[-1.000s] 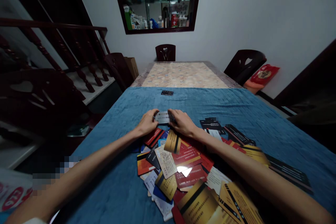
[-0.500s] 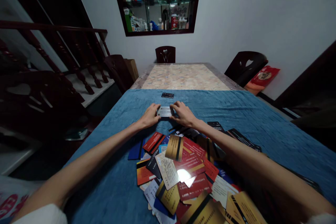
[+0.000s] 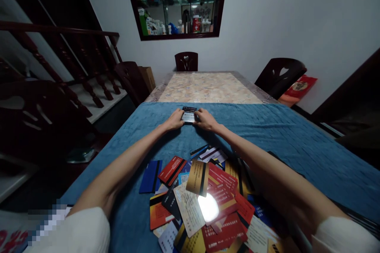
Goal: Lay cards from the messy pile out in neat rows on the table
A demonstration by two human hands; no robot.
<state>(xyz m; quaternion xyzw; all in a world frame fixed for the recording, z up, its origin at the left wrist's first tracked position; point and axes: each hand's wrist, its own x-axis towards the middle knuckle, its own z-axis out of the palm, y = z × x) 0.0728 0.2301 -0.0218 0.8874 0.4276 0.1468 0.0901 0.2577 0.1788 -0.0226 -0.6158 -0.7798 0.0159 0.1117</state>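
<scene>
Both arms reach forward over the table. My left hand (image 3: 175, 119) is closed on the left edge of a small silver card (image 3: 188, 117), and my right hand (image 3: 206, 120) pinches its right edge. Right behind that card lies a black card (image 3: 189, 108), its near part hidden; whether the two touch or overlap I cannot tell. Nearer me, between my forearms, spreads a loose heap of cards: a gold card (image 3: 197, 178) with a black stripe, a red card (image 3: 172, 170), a blue card (image 3: 150, 177) and several more. A bright light reflection covers part of the heap.
A blue cloth (image 3: 127, 134) covers the near part of the table (image 3: 204, 85). Dark chairs stand at the far end (image 3: 186, 62), the left (image 3: 133, 81) and the right (image 3: 280, 75). More dark cards (image 3: 353, 215) lie partly hidden beyond my right arm.
Both hands have moved forward with the silver card, from short of the black card right up to it. My forearms have drawn away from the heap, and the view has shifted slightly.
</scene>
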